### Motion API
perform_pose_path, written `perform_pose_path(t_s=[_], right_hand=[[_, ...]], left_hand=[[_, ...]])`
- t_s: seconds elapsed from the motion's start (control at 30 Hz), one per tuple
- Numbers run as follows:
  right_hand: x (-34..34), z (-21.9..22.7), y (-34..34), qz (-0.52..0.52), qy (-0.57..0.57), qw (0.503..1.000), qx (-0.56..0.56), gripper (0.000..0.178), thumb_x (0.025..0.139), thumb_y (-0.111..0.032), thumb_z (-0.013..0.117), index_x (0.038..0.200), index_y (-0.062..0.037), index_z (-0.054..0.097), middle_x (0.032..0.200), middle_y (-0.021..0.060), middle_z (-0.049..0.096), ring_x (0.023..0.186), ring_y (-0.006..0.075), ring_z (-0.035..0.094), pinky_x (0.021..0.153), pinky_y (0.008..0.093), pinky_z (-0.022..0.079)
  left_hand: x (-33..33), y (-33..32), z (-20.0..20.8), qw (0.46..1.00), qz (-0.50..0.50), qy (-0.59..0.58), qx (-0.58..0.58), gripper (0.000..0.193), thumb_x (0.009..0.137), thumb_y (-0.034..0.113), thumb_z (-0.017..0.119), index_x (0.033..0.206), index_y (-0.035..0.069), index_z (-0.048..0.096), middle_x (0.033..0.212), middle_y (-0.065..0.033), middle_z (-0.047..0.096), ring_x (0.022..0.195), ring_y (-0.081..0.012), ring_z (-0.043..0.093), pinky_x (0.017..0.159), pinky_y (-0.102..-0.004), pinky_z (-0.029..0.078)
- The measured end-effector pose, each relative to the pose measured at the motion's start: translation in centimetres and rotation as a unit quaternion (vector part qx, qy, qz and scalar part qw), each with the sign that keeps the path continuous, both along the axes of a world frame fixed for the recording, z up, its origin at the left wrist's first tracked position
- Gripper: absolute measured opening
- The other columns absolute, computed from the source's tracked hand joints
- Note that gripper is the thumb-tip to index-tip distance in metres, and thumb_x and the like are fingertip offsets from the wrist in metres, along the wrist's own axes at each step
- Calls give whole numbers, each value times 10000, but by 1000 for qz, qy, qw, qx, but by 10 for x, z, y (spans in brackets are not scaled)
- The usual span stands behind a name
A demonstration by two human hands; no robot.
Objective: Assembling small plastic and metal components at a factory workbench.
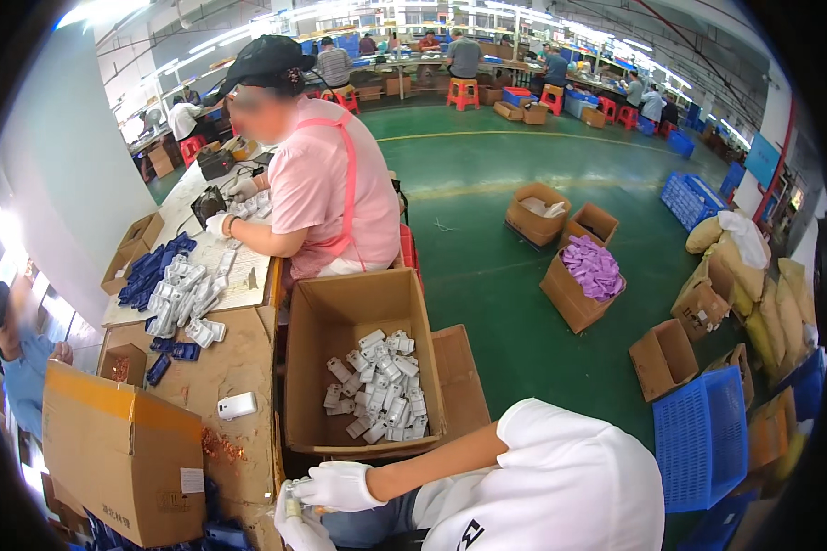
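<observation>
Your white shirt (570,473) sits nearest. Beyond it, the large carton (345,317) looks only partly filled with white casings (386,390), room remaining. Your gloved right hand (342,485) and left hand (303,531) close around one small pale piece (292,506), seemingly unfinished.

At about 8 o'clock, a large brown carton (92,445) bears a row of dark printed characters (115,523) low on its broad side; on its narrower side sit a white label (192,480), its small print too fine to read, and a faint printed square mark (172,500). Near 6 o'clock, a white shirt (560,482) carries bold black lettering (470,534). Towards 3 o'clock, a small carton (689,299) shows dark marks, too small to read.
</observation>
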State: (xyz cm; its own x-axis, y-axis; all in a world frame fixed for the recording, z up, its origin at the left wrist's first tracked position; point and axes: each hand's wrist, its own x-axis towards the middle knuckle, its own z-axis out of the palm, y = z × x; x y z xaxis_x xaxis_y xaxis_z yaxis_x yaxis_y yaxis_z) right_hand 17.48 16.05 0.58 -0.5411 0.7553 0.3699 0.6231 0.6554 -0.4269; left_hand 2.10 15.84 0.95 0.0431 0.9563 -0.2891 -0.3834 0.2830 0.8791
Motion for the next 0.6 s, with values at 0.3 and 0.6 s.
perform_pose_path(t_s=[0.3, 0.6], right_hand=[[-5, -1, 10, -31, 43, 997, 55, 316, 807, -277, 654, 1059, -98, 587, 1150, 57, 559, 804, 239, 547, 693, 374, 481], [3, 5, 16, -11, -10, 1000, -5, 325, 824, -253, 635, 1090, -85, 556, 1157, 69, 538, 794, 254, 537, 697, 393, 472]], left_hand=[[-6, 12, 20, 999, -20, -38, -3, 355, 961, 122, 511, 1256, -74, 540, 1146, -192, 637, 962, -236, 656, 747, -301, 568], [2, 19, 11, 999, -30, -15, -11, 317, 957, 91, 504, 1232, -64, 539, 1085, -167, 644, 877, -224, 654, 635, -298, 553]])
